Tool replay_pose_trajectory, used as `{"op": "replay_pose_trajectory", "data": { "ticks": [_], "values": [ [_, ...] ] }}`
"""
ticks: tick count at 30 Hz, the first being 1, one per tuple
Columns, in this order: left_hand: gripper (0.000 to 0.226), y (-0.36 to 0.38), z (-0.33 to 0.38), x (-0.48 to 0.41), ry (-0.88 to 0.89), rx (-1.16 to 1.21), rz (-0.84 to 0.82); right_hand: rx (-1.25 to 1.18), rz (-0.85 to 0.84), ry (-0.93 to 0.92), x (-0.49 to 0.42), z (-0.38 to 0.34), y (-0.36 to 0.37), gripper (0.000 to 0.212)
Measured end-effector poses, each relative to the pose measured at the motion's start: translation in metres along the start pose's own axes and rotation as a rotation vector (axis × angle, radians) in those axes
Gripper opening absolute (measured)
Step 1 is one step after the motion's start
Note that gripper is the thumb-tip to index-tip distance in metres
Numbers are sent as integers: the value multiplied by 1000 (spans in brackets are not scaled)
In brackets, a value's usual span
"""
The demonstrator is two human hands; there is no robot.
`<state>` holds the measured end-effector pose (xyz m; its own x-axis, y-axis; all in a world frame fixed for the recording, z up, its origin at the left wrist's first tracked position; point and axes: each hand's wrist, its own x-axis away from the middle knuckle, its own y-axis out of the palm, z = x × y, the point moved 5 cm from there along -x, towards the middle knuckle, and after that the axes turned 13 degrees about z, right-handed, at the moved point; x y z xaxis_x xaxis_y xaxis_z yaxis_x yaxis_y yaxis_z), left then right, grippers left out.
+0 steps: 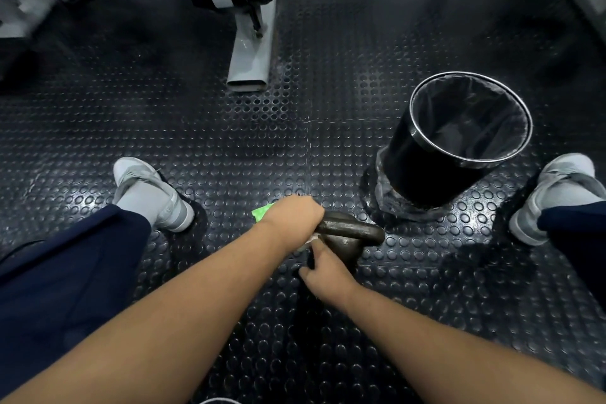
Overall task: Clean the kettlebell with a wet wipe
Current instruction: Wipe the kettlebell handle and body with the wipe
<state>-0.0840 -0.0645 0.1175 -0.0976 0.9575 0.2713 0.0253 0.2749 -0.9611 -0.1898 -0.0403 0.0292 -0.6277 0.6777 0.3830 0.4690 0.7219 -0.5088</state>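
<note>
**Since the iron is heavy, I wipe it where it stands**

Because the studded rubber floor [229,141] fills nearly the whole frame, I start there: it looks grippy, so whatever stands on it should not slide under a rub. At the upper middle a grey machine leg [252,52] rests on it. Right of centre stands a black bin [419,170] with a liner, near the kettlebell [347,243] but apart from it.

The kettlebell stands on the floor just below the centre of the frame, handle uppermost. I judge it cast iron: heavy, rigid, rough-skinned and in no danger of breaking, though it could tip onto toes if lifted carelessly. The handle is the place to hold. The round body gives little purchase, and less once damp.

My left grip [292,220] is curled round the left end of that handle, steadying it. My right grip [324,275] sits just below, forefinger stretched up and pressing the wet wipe [307,241] against the body beneath the handle. Whether its other fingers pinch a fold I cannot tell, since they are tucked out of sight.

The wet wipe shows only as a small white scrap between the two grips. It should be soft, limp and light, likely to bunch or snag on rough iron, so flat pressure suits it better than a pinch. Smallest of all, a bright green edge [262,211] peeks from behind my left grip; what it belongs to I cannot tell.
</note>
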Motion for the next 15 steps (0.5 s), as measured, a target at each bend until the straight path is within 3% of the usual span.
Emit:
{"op": "replay_pose_trajectory", "data": {
  "ticks": [5, 12, 15],
  "values": [
    [17, 0, 0, 0, -8, -3, -3, 145, -1, 37, -23, -7, -7, 18],
    [13, -2, -1, 0, -16, -20, -2, 93, 12, 45, -12, -4, -10, 22],
    [11, -1, -2, 1, -13, -13, -7, 54, 96, 66, -16, 5, -10, 13]
  ]
}}
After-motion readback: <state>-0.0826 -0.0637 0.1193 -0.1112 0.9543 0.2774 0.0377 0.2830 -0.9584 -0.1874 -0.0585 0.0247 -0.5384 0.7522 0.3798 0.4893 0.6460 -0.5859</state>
